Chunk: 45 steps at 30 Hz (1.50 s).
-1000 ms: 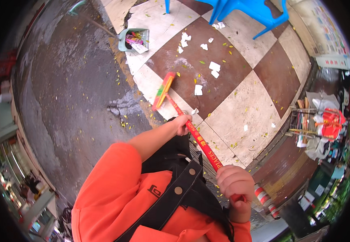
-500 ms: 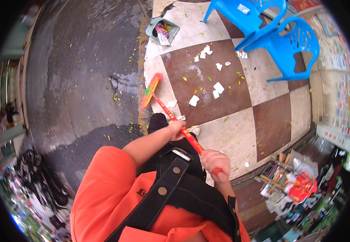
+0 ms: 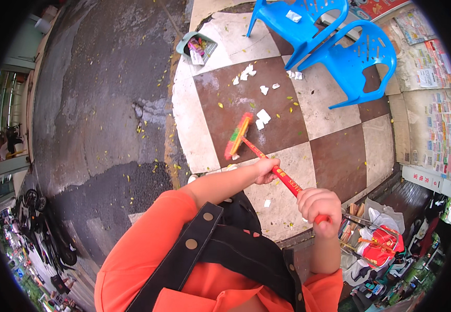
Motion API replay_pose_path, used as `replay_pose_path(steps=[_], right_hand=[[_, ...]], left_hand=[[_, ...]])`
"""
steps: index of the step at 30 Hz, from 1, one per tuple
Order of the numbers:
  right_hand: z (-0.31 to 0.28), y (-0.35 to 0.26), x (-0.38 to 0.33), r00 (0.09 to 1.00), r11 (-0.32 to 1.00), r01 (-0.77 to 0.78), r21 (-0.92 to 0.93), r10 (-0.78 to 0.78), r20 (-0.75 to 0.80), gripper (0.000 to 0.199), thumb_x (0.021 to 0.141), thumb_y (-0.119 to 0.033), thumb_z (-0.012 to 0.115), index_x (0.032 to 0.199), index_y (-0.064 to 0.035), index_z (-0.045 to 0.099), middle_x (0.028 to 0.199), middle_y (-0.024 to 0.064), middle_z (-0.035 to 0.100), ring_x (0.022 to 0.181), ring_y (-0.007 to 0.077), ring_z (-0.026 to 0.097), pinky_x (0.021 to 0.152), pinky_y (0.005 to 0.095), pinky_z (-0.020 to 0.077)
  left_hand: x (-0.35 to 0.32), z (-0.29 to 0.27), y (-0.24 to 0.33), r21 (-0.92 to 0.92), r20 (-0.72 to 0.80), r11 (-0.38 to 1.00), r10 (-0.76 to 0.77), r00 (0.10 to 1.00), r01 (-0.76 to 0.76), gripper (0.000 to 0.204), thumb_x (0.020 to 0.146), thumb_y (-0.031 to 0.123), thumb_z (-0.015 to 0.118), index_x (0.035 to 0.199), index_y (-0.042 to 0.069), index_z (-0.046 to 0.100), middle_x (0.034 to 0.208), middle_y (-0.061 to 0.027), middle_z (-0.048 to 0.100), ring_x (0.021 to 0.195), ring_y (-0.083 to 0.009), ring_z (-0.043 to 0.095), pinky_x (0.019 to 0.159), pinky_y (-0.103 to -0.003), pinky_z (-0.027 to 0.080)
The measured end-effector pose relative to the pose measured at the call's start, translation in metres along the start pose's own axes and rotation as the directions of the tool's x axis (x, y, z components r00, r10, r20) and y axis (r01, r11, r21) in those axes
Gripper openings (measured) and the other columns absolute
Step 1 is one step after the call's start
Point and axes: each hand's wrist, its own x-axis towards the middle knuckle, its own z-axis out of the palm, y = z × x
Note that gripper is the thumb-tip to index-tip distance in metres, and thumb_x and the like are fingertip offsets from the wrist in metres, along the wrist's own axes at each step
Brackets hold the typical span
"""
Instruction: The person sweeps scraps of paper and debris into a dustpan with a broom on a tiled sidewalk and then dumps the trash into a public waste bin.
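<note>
Both my hands grip the red handle of a broom (image 3: 283,178). My left hand (image 3: 267,170) is wrapped round the handle's middle, and my right hand (image 3: 320,209) is closed near its end. The broom's head (image 3: 239,136), with red, yellow and green bristles, is over a brown floor tile. At its lower end a bit of white paper shows, partly hidden. Just beyond the head, crumpled white paper (image 3: 263,116) lies on the tile. More paper scraps (image 3: 247,72) lie farther off. A single white scrap (image 3: 267,203) is on the pale tile below my left hand.
A grey-green dustpan (image 3: 208,51) with colourful litter stands far ahead at the pavement's edge. Two blue plastic chairs (image 3: 363,67) are at the far right, one with tissue on its seat. Wet dark asphalt (image 3: 100,104) lies left. Bags and clutter (image 3: 381,244) sit lower right.
The broom head has moved right, from the pavement's edge onto the brown tile. Both my hands have shifted right with the handle, and the view has moved slightly.
</note>
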Motion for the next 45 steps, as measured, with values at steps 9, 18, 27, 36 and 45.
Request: replay_pose_path(steps=[9, 18, 27, 36, 45], right_hand=[[0.013, -0.024, 0.040, 0.926, 0.942, 0.316, -0.117, -0.333, -0.178, 0.041, 0.074, -0.038, 0.049, 0.050, -0.0052, 0.043, 0.050, 0.0052, 0.047, 0.045, 0.0217, 0.048, 0.052, 0.0352, 0.0439], [0.027, 0.173, 0.160, 0.854, 0.965, 0.256, -0.065, -0.257, -0.452, 0.041, 0.078, -0.035, 0.043, 0.049, -0.0065, 0.038, 0.046, 0.0052, 0.042, 0.043, 0.0197, 0.042, 0.055, 0.0349, 0.0359], [0.003, 0.077, 0.246, 0.832, 0.991, 0.115, -0.074, -0.137, -0.538, 0.042, 0.078, -0.035, 0.047, 0.048, -0.0059, 0.039, 0.043, 0.0051, 0.041, 0.038, 0.0185, 0.039, 0.046, 0.0308, 0.0317], [-0.023, 0.076, 0.251, 0.687, 0.937, 0.195, -0.289, -0.340, -0.642, 0.045, 0.078, -0.040, 0.048, 0.050, -0.0055, 0.044, 0.048, 0.0059, 0.047, 0.046, 0.0224, 0.050, 0.056, 0.0365, 0.0454], [-0.071, 0.206, 0.217, 0.650, 0.919, 0.116, -0.376, -0.357, -0.671, 0.037, 0.081, -0.030, 0.045, 0.054, -0.0049, 0.043, 0.055, 0.0081, 0.050, 0.054, 0.0246, 0.052, 0.064, 0.0381, 0.0437]], left_hand=[[-0.063, 0.024, 0.083, 0.138, 0.001, 0.924, 0.360, 0.933, -0.357, 0.020, 0.078, 0.023, 0.054, 0.088, 0.006, 0.048, 0.071, -0.0030, 0.055, 0.058, -0.0124, 0.056, 0.051, -0.026, 0.048], [0.039, -0.186, 0.227, 0.962, 0.257, -0.208, 0.462, 0.849, -0.177, 0.046, 0.082, 0.044, 0.030, 0.123, 0.025, 0.037, 0.131, -0.0251, 0.021, 0.122, -0.0477, 0.000, 0.102, -0.046, 0.011], [-0.003, -0.101, 0.266, 0.789, 0.591, -0.160, 0.463, 0.660, -0.593, 0.025, 0.086, 0.022, 0.034, 0.095, 0.005, 0.049, 0.094, -0.0128, 0.050, 0.104, -0.0360, 0.034, 0.099, -0.044, 0.017], [-0.013, -0.042, 0.322, 0.774, 0.383, -0.036, 0.822, 0.422, -0.633, 0.018, 0.081, 0.022, 0.048, 0.088, 0.007, 0.055, 0.114, -0.0300, 0.039, 0.106, -0.0408, 0.041, 0.094, -0.040, 0.030], [0.095, -0.087, 0.347, 0.782, 0.603, -0.509, 0.471, 0.644, -0.360, 0.027, 0.083, 0.024, 0.040, 0.099, 0.003, 0.050, 0.112, -0.0161, 0.047, 0.114, -0.0386, 0.034, 0.094, -0.039, 0.032]])
